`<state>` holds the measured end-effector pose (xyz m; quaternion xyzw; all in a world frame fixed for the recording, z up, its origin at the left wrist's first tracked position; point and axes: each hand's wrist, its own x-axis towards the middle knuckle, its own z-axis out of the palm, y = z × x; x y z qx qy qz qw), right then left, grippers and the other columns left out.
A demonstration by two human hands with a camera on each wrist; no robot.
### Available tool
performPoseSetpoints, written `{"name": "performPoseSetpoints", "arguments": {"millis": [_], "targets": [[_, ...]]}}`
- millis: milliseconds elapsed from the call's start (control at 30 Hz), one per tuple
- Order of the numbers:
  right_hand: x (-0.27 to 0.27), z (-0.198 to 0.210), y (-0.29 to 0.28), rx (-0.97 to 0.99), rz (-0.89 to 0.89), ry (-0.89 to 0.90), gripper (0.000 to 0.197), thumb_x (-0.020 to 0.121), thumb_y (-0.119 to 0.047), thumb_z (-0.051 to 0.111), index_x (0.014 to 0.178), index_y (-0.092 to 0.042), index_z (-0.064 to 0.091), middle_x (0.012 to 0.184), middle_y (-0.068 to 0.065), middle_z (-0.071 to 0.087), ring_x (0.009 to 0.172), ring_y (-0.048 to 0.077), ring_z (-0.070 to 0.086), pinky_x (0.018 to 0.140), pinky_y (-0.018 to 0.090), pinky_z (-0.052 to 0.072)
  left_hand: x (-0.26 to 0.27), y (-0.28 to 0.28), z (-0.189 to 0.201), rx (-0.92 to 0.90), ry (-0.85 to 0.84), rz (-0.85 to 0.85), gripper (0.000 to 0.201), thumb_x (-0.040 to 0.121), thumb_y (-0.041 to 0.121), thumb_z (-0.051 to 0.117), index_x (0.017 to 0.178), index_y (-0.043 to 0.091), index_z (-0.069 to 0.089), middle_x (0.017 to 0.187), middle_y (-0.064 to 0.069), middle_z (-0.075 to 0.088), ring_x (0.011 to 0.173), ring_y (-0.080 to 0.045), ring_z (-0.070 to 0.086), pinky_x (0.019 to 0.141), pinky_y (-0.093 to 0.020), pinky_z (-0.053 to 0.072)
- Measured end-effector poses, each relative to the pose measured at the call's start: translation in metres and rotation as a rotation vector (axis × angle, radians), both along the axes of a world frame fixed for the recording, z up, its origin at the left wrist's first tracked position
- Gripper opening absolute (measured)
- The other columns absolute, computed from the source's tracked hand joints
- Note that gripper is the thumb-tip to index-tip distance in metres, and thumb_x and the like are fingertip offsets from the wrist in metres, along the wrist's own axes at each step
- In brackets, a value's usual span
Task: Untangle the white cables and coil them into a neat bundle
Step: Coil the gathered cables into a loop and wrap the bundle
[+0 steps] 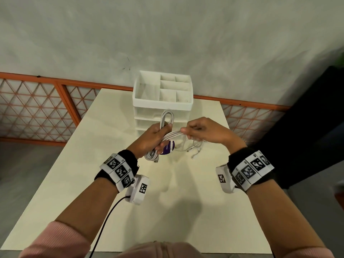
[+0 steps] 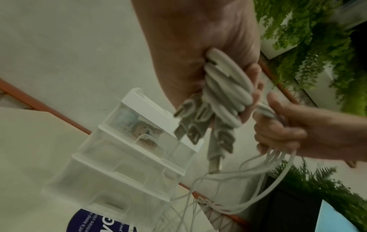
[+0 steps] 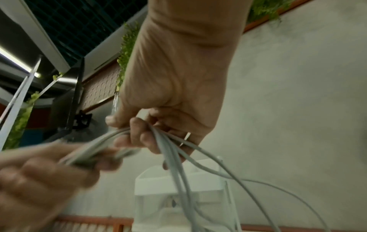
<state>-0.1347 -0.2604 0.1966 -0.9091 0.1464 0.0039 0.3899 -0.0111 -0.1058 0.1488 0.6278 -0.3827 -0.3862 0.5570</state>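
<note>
Mid-coil over the desk (image 1: 111, 183): left hand (image 1: 149, 138) clenched around looped white cables (image 1: 167, 116). Right hand (image 1: 206, 131) pinching the strands being wound. Loose tails, seemingly, left to gather.

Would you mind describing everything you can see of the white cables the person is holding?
The white cables are several thin, smooth, plastic-looking cords, held above the table. The left hand grips a folded bundle, one loop end rising above the fist, another hanging below. The left wrist view shows connector plugs hanging from that fist. A band of strands spans to the right hand, which grips it; loose ends trail below, uncoiled.
</note>
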Motion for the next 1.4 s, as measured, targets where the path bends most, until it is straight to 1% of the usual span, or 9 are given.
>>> {"name": "performPoseSetpoints", "arguments": {"millis": [167, 333, 500, 667, 800, 1000, 1100, 1267, 1400], "targets": [[0.005, 0.012, 0.003, 0.072, 0.075, -0.103, 0.029, 0.096, -0.03, 0.052, 0.078, -0.011, 0.066, 0.072, -0.008, 0.064, 0.063, 0.001, 0.049, 0.063, 0.015, 0.037, -0.008, -0.001, -0.001, 0.119, -0.05, -0.072, 0.072, 0.093, 0.064, 0.02, 0.081, 0.0, 0.051, 0.047, 0.0, 0.033, 0.039, -0.013, 0.027, 0.043, -0.023, 0.035], [0.017, 0.013, 0.005, 0.097, 0.011, -0.164, 0.028, 0.091, -0.031, 0.06, 0.075, -0.008, 0.064, 0.057, -0.015, 0.055, 0.058, -0.003, 0.05, 0.065, 0.014, 0.037, -0.024, 0.0, 0.004, 0.14, 0.04, -0.121, 0.073, 0.081, 0.075, 0.009, 0.072, 0.011, 0.044, 0.045, 0.003, 0.031, 0.041, -0.013, 0.022, 0.045, -0.024, 0.03], [0.022, 0.01, 0.008, 0.164, -0.102, -0.207, 0.032, 0.079, -0.026, 0.075, 0.092, -0.015, 0.047, 0.055, 0.0, 0.054, 0.046, 0.008, 0.048, 0.046, 0.016, 0.036, -0.026, -0.002, -0.001, 0.196, -0.092, -0.138, 0.044, 0.093, 0.046, 0.051, 0.066, 0.013, 0.042, 0.045, 0.001, 0.03, 0.039, -0.014, 0.025, 0.042, -0.024, 0.03], [0.019, 0.006, 0.003, -0.036, -0.153, -0.128, 0.031, 0.076, -0.034, 0.074, 0.076, -0.017, 0.049, 0.054, -0.004, 0.052, 0.041, 0.003, 0.042, 0.045, 0.017, 0.033, -0.026, 0.002, -0.008, 0.235, -0.106, -0.159, 0.039, 0.096, 0.04, 0.041, 0.07, 0.011, 0.043, 0.046, -0.001, 0.031, 0.039, -0.017, 0.025, 0.043, -0.023, 0.032], [0.004, -0.008, -0.014, 0.09, -0.131, -0.083, 0.046, 0.09, -0.056, 0.049, 0.069, -0.015, 0.052, 0.059, -0.004, 0.046, 0.053, 0.005, 0.042, 0.063, 0.022, 0.035, -0.016, 0.01, -0.003, 0.174, -0.011, -0.032, 0.039, 0.097, 0.037, 0.037, 0.069, 0.011, 0.043, 0.046, 0.001, 0.027, 0.041, -0.016, 0.022, 0.042, -0.024, 0.027], [0.006, -0.043, 0.017, 0.284, -0.269, -0.31, 0.048, 0.102, -0.036, 0.027, 0.092, -0.008, 0.065, 0.058, 0.0, 0.026, 0.051, 0.007, 0.029, 0.052, 0.016, 0.028, -0.007, 0.012, -0.003, -0.014, 0.04, 0.078, 0.045, 0.099, 0.043, 0.037, 0.067, 0.014, 0.048, 0.048, -0.003, 0.028, 0.042, -0.016, 0.025, 0.043, -0.026, 0.034], [0.017, -0.046, 0.041, 0.375, -0.391, -0.406, 0.05, 0.101, -0.036, 0.036, 0.077, 0.001, 0.059, 0.055, -0.003, 0.027, 0.046, 0.004, 0.028, 0.051, 0.016, 0.027, -0.011, 0.004, -0.002, -0.102, 0.03, 0.07, 0.048, 0.098, 0.043, 0.04, 0.059, 0.017, 0.047, 0.048, -0.001, 0.03, 0.041, -0.015, 0.029, 0.047, -0.027, 0.039], [0.022, -0.041, 0.058, 0.419, -0.4, -0.432, 0.054, 0.1, -0.037, 0.038, 0.048, -0.027, 0.049, 0.053, 0.003, 0.035, 0.042, 0.005, 0.032, 0.046, 0.013, 0.03, -0.01, -0.003, -0.002, -0.196, 0.039, 0.105, 0.038, 0.095, 0.042, 0.044, 0.075, 0.01, 0.046, 0.06, -0.02, 0.036, 0.039, -0.011, 0.035, 0.047, -0.025, 0.044], [0.024, -0.039, 0.056, 0.483, -0.377, -0.346, 0.041, 0.1, -0.041, 0.037, 0.072, -0.03, 0.064, 0.05, -0.006, 0.053, 0.043, 0.004, 0.046, 0.05, 0.017, 0.037, -0.007, -0.007, -0.006, -0.21, -0.009, 0.122, 0.043, 0.1, 0.035, 0.041, 0.086, -0.004, 0.052, 0.064, -0.014, 0.056, 0.043, -0.017, 0.042, 0.046, -0.025, 0.042]]}}
